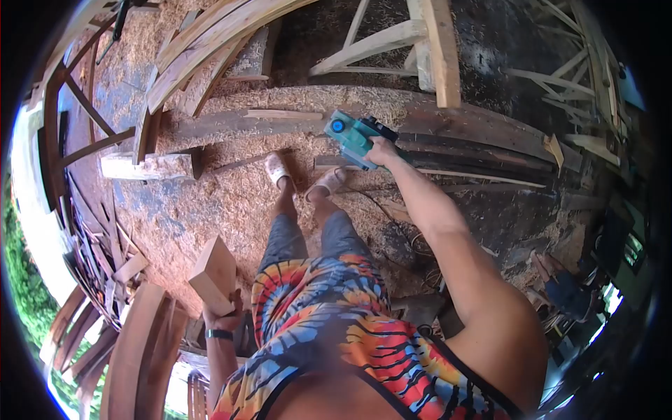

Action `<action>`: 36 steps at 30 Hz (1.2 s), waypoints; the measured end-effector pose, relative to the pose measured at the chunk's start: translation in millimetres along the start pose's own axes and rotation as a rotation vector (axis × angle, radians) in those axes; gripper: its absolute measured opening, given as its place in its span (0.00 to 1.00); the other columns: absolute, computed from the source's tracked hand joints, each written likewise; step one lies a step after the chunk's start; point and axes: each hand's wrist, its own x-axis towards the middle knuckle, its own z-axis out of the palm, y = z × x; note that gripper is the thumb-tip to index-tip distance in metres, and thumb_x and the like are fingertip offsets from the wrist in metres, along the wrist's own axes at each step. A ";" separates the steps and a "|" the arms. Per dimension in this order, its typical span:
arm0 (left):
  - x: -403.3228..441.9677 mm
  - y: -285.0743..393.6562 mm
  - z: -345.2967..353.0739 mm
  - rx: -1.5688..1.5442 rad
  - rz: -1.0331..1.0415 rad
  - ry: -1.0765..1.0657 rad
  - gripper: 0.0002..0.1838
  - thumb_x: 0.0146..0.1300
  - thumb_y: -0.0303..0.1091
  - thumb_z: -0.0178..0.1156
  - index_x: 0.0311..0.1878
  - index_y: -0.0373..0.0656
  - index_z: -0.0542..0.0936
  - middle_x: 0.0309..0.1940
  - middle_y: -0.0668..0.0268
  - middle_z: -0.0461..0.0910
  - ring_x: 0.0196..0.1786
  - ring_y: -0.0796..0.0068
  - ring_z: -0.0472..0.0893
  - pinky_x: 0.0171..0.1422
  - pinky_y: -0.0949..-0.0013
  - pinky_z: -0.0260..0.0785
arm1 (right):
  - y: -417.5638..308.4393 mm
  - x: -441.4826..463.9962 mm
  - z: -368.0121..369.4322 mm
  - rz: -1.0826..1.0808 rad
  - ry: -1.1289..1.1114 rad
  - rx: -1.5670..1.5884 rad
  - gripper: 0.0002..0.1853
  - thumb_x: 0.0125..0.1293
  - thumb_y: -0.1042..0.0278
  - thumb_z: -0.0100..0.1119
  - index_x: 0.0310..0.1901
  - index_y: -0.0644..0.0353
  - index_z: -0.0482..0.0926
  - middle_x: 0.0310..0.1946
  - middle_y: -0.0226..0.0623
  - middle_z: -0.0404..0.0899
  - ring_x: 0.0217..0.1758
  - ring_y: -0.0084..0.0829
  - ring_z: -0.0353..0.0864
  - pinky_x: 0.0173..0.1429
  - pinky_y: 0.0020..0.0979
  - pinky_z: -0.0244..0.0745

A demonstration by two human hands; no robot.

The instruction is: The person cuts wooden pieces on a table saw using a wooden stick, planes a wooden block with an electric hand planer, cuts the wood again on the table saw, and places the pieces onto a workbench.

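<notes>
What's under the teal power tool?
Dark boards show beside the teal power tool in the right hand; its body covers whatever lies directly beneath. Whether they touch is unclear.

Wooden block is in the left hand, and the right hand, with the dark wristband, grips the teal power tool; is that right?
No: the head view shows the dark wristband on the wrist of the left hand; the rest stands.

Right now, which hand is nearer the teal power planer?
Right: your right hand is on the teal power planer; your left hand is well away from it, holding a wooden block.
</notes>
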 end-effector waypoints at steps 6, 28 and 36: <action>-3.7 10.4 -13.9 0.149 -0.126 0.093 0.31 0.62 0.59 0.54 0.54 0.39 0.76 0.37 0.53 0.79 0.35 0.60 0.82 0.39 0.60 0.81 | -15.8 125.8 14.2 0.101 -0.005 -0.102 0.36 0.55 0.59 0.71 0.68 0.36 0.72 0.66 0.37 0.75 0.70 0.41 0.73 0.72 0.45 0.70; 46.9 138.4 71.7 0.688 -0.158 0.011 0.36 0.67 0.63 0.53 0.59 0.36 0.74 0.46 0.54 0.82 0.44 0.60 0.85 0.44 0.57 0.80 | -104.8 158.7 70.6 -0.493 0.700 -0.086 0.26 0.52 0.80 0.60 0.56 0.60 0.76 0.50 0.45 0.76 0.60 0.47 0.72 0.65 0.48 0.66; 59.9 210.8 98.4 1.066 -0.060 0.030 0.37 0.68 0.63 0.54 0.61 0.35 0.74 0.49 0.54 0.82 0.46 0.60 0.85 0.46 0.58 0.80 | -171.1 292.4 193.8 -0.134 0.395 -0.553 0.23 0.71 0.66 0.44 0.66 0.59 0.69 0.63 0.47 0.72 0.70 0.46 0.67 0.71 0.51 0.62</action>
